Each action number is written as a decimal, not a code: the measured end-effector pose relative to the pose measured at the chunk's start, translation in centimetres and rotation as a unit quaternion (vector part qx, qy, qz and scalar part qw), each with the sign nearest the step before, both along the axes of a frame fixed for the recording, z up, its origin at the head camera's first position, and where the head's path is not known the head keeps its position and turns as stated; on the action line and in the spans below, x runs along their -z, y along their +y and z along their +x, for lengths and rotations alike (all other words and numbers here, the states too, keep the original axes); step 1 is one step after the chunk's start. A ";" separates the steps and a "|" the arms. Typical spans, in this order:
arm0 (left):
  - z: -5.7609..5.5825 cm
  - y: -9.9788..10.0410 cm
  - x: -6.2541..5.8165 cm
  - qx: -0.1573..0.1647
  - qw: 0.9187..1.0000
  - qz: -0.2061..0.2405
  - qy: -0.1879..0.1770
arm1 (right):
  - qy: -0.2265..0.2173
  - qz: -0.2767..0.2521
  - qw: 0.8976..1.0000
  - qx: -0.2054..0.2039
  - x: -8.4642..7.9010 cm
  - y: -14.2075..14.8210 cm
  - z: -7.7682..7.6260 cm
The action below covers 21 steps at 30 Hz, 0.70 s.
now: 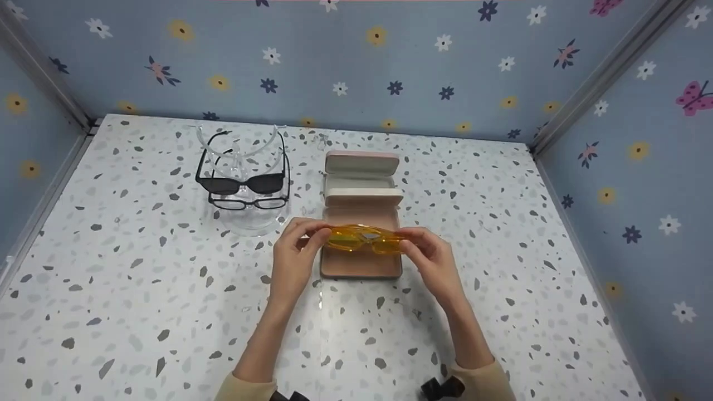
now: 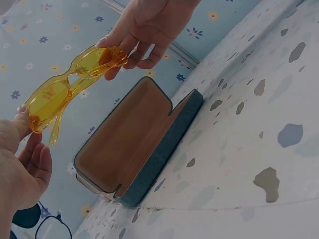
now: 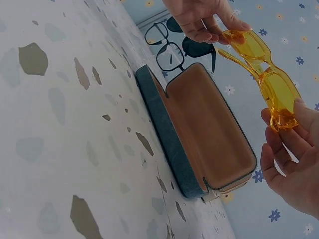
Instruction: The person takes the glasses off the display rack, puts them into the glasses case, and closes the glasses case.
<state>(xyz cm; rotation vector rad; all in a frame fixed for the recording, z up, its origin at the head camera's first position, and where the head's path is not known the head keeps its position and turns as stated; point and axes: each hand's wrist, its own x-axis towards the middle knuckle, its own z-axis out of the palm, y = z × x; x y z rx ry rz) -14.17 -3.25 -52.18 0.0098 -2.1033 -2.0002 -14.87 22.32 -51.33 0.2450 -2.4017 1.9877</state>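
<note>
Yellow see-through glasses are held up level over an open glasses case with a tan lining. My left hand pinches their left end between thumb and fingers. At the other end, my right hand pinches the frame the same way. Both wrist views show the glasses apart from the case, with one temple angled out behind the lenses. The case's outside is dark teal in the right wrist view, and its lid stands raised.
Behind the teal case stands another open case, pale pink and white. At the back left, a clear stand carries black sunglasses above thin black-framed glasses. Flower-patterned panels wall in the speckled table.
</note>
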 end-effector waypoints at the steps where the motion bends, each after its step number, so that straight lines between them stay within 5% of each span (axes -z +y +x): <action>1: 0.0 0.0 0.0 0.001 1.000 -0.001 -0.001 | -0.002 0.000 1.000 -0.003 0.0 0.0 0.1; 13: 0.4 -0.7 0.7 0.026 0.999 -0.039 -0.019 | -0.018 0.028 0.999 -0.010 0.2 0.8 0.0; 21: 0.7 -1.2 1.0 0.044 0.995 -0.083 -0.041 | -0.035 0.101 0.994 -0.004 0.4 1.0 0.3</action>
